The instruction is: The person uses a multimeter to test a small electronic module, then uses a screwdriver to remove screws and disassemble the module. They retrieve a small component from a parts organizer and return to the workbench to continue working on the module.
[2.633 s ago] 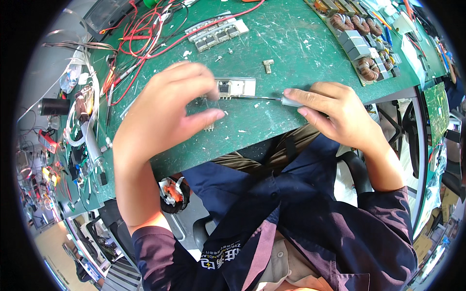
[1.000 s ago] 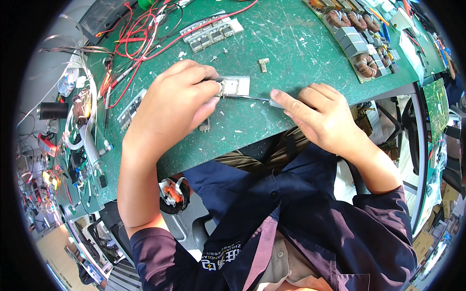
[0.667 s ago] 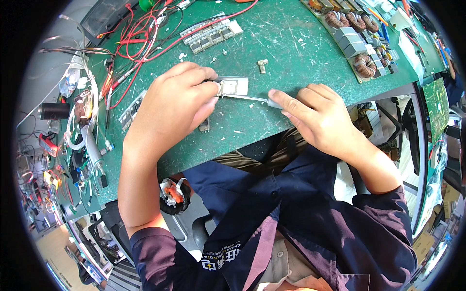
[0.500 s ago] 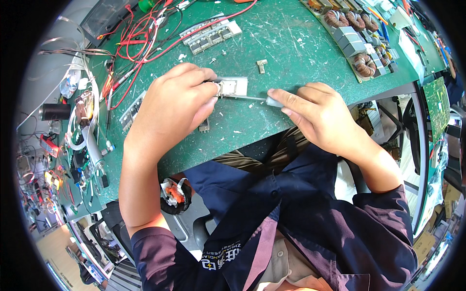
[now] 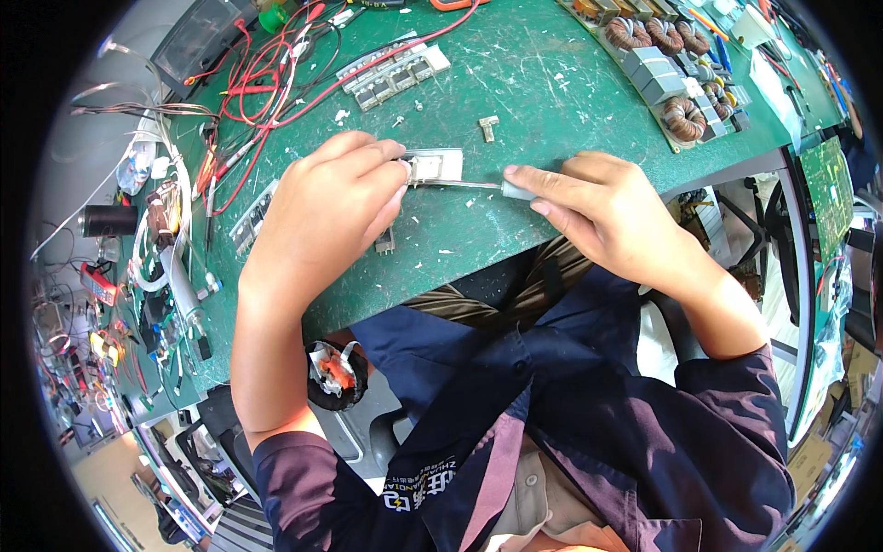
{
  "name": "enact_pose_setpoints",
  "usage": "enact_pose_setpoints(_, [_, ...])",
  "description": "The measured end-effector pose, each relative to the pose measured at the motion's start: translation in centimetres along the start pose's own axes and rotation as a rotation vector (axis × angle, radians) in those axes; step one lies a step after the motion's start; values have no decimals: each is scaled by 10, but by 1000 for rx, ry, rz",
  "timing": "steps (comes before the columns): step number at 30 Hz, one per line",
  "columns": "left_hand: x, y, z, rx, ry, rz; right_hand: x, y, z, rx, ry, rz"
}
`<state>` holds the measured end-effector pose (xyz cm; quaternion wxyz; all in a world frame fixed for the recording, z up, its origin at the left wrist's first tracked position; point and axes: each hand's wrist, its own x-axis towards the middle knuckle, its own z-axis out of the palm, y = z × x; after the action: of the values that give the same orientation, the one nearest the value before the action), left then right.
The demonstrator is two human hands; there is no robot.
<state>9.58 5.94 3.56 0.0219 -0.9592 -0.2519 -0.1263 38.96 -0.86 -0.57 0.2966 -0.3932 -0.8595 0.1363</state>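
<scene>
My left hand [image 5: 336,198] is closed around one end of a flat silvery plate with a whitish block on it [image 5: 437,166], held against the green bench. The fingers cover the plate's left end. In my right hand [image 5: 612,216] is a screwdriver [image 5: 516,191], its pale handle pinched between thumb and forefinger. Its thin shaft runs left along the plate's near edge, and the tip is hidden by my left hand. Beneath that hand a small dark component [image 5: 385,242] lies on the bench. A small pale T-shaped piece [image 5: 488,128] sits beyond the plate.
Strips of dark components on pale plates [image 5: 395,77] lie at the back, with another strip [image 5: 255,219] left of my forearm. Red test leads [image 5: 248,90] tangle at the back left. A circuit board with copper coils [image 5: 683,120] stands at the back right. The bench's front edge runs before my lap.
The view has shifted slightly. Both hands keep their hold on the plate and the screwdriver, with hardly any visible movement between them.
</scene>
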Motion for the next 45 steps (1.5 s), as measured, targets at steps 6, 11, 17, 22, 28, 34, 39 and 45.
enact_pose_setpoints(6, [2,-2,1,-24,1,-10,0,5,-9,38,-16,16])
enact_pose_setpoints(11, [4,-1,1,-24,-1,-10,1,7,-11,65,-16,23])
enact_pose_setpoints(17, [5,-1,2,-22,0,-12,1,10,-10,71,-13,-1])
enact_pose_setpoints(22, [6,-1,3,-30,5,-7,2,11,-7,52,0,-13])
enact_pose_setpoints(28, [7,-2,2,-23,9,2,3,11,-4,23,25,-19])
enact_pose_setpoints(34, [7,-1,3,-26,5,-8,5,22,-5,-47,5,-53])
enact_pose_setpoints(39, [8,0,4,0,-9,-5,3,25,1,-93,40,-104])
enact_pose_setpoints(45, [8,5,5,27,-34,-36,-1,17,7,-180,61,-88])
